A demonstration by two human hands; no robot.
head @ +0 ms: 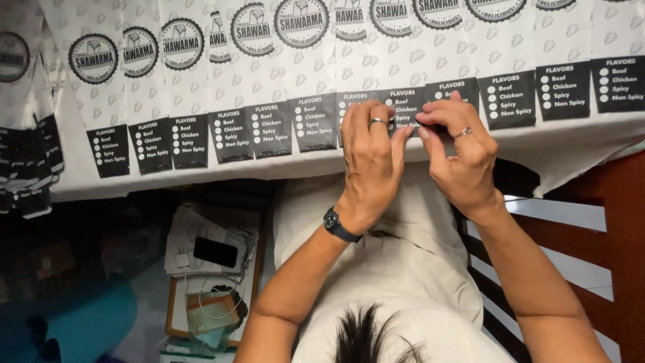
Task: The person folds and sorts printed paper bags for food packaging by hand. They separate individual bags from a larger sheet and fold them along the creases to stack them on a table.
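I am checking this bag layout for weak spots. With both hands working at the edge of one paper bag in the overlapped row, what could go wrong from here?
1. The paper bags overlap like shingles; tugging the pinched bag's edge with the left hand and right hand may shift its neighbours out of line.
2. The row's lower edges sit near the white table edge, so a nudged bag could slide off.
3. Pinching thin paper might crease it.

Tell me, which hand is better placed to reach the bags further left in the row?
Probably the left hand: it is nearer those paper bags; the right hand sits beyond it.
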